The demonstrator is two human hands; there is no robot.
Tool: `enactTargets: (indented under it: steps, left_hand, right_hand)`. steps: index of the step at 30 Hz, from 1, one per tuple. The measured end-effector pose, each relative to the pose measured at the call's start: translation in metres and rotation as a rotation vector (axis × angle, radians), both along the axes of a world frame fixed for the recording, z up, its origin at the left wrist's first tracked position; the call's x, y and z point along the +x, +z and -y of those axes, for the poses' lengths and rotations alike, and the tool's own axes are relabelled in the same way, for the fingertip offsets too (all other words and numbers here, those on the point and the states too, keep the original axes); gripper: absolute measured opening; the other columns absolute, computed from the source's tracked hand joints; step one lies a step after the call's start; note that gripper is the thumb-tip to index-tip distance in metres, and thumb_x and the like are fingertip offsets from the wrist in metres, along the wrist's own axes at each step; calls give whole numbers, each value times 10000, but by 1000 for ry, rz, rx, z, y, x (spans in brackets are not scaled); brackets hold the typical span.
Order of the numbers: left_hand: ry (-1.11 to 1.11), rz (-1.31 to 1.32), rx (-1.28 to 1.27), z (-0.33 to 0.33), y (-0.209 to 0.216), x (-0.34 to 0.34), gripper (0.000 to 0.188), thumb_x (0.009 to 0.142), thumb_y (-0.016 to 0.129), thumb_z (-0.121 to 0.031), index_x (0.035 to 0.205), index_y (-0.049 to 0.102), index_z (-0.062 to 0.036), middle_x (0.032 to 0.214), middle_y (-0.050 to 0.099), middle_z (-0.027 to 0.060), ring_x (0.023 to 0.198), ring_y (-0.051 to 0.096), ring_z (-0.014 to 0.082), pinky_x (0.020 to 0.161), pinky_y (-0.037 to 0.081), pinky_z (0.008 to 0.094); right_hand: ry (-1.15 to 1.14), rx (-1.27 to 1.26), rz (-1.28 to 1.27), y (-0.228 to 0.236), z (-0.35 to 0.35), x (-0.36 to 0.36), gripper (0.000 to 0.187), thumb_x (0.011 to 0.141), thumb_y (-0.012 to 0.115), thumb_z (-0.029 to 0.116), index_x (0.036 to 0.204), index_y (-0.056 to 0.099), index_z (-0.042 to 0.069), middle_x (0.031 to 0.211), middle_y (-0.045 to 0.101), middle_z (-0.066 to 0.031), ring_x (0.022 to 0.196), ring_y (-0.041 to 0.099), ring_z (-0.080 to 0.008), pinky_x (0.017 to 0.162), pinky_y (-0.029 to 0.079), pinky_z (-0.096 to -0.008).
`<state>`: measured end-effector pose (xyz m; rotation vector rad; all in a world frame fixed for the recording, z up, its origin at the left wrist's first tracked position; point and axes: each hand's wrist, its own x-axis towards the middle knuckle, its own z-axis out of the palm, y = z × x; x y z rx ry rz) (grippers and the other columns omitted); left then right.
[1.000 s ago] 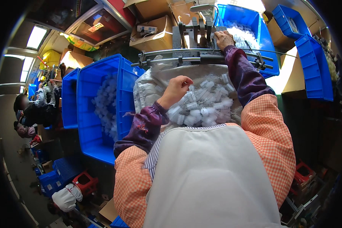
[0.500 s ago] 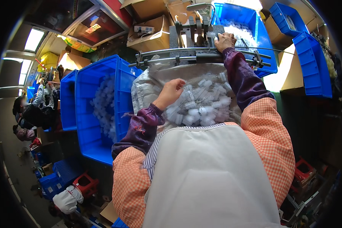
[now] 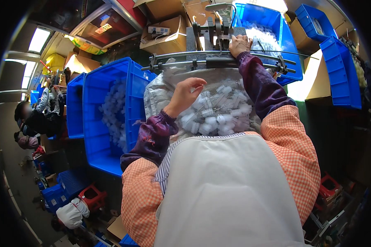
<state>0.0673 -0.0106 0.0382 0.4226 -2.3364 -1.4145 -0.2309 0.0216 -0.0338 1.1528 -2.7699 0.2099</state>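
My left hand (image 3: 187, 95) hovers over the left part of a pile of small white bristle brushes (image 3: 222, 111). Its fingers are bent, with a gap between fingertips and thumb and nothing visible in them. The pile lies on a pale plastic sheet (image 3: 156, 94) in front of me. My right hand (image 3: 240, 45) reaches forward to the right side of a dark metal bench machine (image 3: 213, 35). Those fingers are curled down against the machine; whatever they grip is hidden beneath them. Two metal rails (image 3: 177, 60) cross just on the near side of the machine.
On the left stands a big blue bin (image 3: 107, 160) partly filled with white pieces. Another blue bin (image 3: 290, 45) with white brushes is behind my right hand. A thin dark rod (image 3: 294, 52) sticks out rightward. Cardboard boxes (image 3: 169, 41) stand behind; another person (image 3: 45, 119) is at far left.
My left hand has risen slightly from the pile, and its fingers have parted from the thumb. The right hand has shifted a little left and stays at the machine.
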Motion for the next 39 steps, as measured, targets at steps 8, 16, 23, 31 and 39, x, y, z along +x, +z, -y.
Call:
enactTargets:
  steps: [8, 16, 23, 31, 39]
  left_hand:
    - [-174, -180, -562, -15, 8, -3, 156, 739, 606, 7, 869, 637, -74, 842, 629, 72, 784, 587, 235, 701, 461, 318]
    - [-402, -187, -709, -35, -1, -7, 282, 670, 613, 8, 918, 619, -127, 913, 557, 33, 858, 551, 205, 697, 489, 299]
    - [-497, -204, -896, -47, 0, -31, 254, 642, 616, -104, 894, 612, -135, 946, 533, 14, 935, 517, 185, 794, 469, 293]
    - [-318, -318, -924, -40, 2, -42, 269, 708, 584, -56, 973, 572, -95, 1019, 543, 45, 985, 514, 241, 848, 440, 357]
    - [87, 670, -693, 38, -67, -1, 332, 734, 611, -103, 1055, 536, -58, 1019, 533, 125, 967, 523, 317, 794, 465, 394]
  right_hand:
    - [10, 28, 107, -4, -21, -55, 265, 794, 457, 203, 1007, 580, 106, 1070, 572, -125, 1052, 539, -232, 949, 266, -463]
    - [-294, 75, -219, 17, -54, -95, 279, 788, 509, 272, 1031, 567, 147, 945, 626, -110, 859, 621, -254, 740, 445, -419]
    - [487, -218, 987, 50, -85, 40, 342, 862, 521, 333, 922, 641, 19, 733, 641, -81, 700, 591, -136, 623, 463, -296]
    - [461, -388, 1522, 58, -71, 86, 234, 886, 526, 224, 826, 600, 11, 672, 548, 33, 612, 483, -47, 554, 413, -216]
    - [166, -298, 30, 2, -22, -26, 193, 825, 527, 238, 971, 601, 135, 966, 586, -75, 944, 544, -290, 795, 427, -392]
